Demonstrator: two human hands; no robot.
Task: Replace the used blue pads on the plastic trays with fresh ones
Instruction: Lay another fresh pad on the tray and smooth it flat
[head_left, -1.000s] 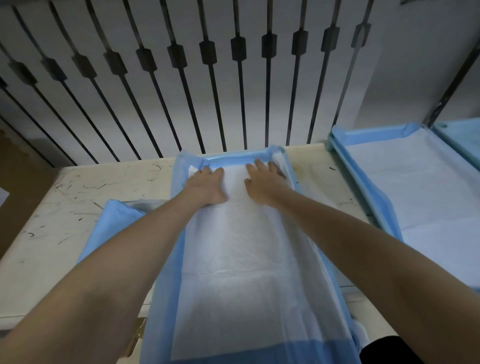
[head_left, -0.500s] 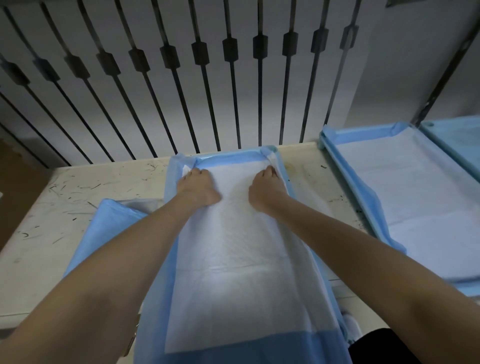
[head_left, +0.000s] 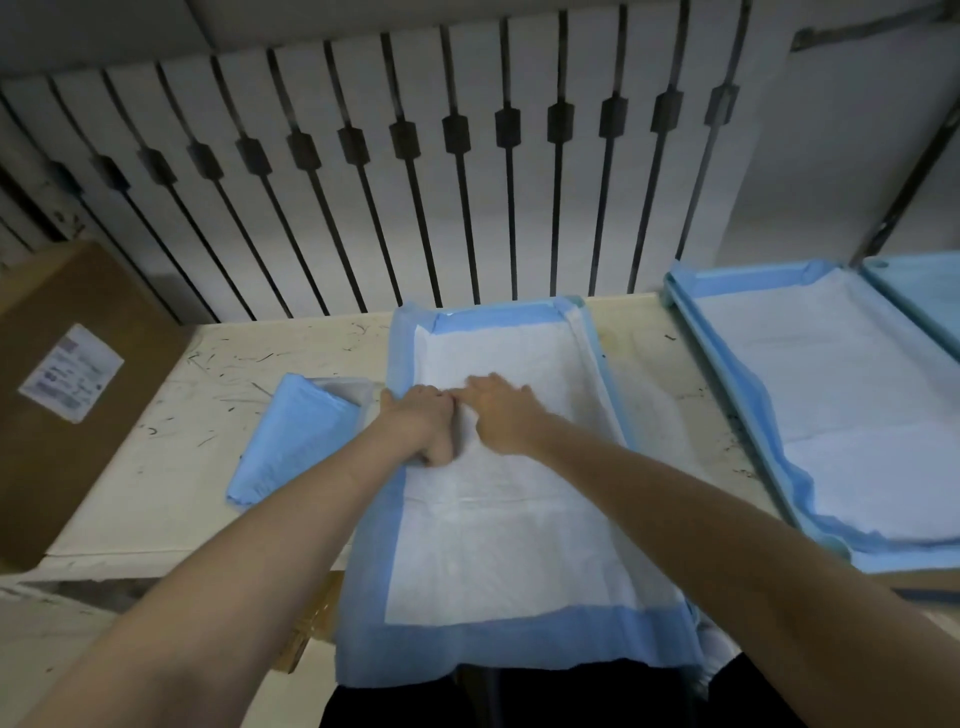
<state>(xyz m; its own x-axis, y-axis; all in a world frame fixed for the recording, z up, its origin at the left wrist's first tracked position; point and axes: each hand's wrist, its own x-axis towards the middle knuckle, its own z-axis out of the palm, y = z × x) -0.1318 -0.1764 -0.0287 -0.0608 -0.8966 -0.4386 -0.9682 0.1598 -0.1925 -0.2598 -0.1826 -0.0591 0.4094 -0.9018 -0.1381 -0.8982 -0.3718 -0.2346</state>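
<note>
Scratched counter (head_left: 182, 415) carries the tray (head_left: 602, 358), fresh pad (head_left: 493, 545) spread in it beneath my hands. My right hand (head_left: 498, 410) presses flat on the pad. My left hand (head_left: 418, 423), touching it, curls at the pad's left edge; whether it grips, I cannot tell.

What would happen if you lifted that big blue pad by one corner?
It would probably flop: the pad hangs limply past the table's near edge. It's likely light, being a thin creased sheet. It might crumple, as its far corners already bunch.

Labelled cardboard box (head_left: 104, 467) beside scratched table (head_left: 182, 493)
</note>
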